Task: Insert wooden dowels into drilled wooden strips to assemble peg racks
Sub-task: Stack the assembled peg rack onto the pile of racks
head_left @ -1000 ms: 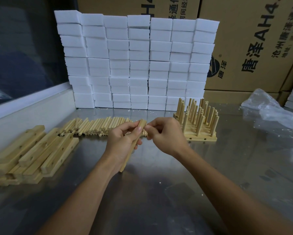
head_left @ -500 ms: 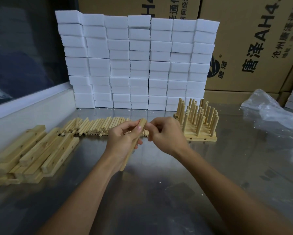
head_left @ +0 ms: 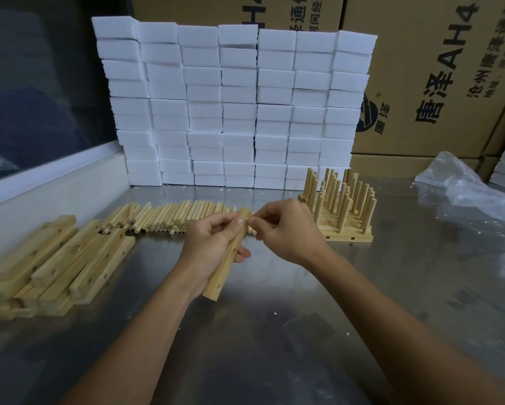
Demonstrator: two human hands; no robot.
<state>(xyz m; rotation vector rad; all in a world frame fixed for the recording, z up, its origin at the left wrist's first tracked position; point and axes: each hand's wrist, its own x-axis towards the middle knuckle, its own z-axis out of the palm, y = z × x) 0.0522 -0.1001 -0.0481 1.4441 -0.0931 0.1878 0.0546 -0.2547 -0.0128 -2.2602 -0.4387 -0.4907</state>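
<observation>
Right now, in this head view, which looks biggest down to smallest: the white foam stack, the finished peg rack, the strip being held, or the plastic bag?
1. Foam stack, by far.
2. Plastic bag and peg rack: look alike, too close to rank.
3. Strip, though the left hand covers part of it.

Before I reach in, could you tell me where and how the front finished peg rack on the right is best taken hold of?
I would grip the front finished peg rack by the two short ends of its base strip, coming from the near side. Its dowels stand upright and crowded above, and more racks sit close behind, so only the front face and ends look free. Pulling on the pegs might loosen them.
</observation>
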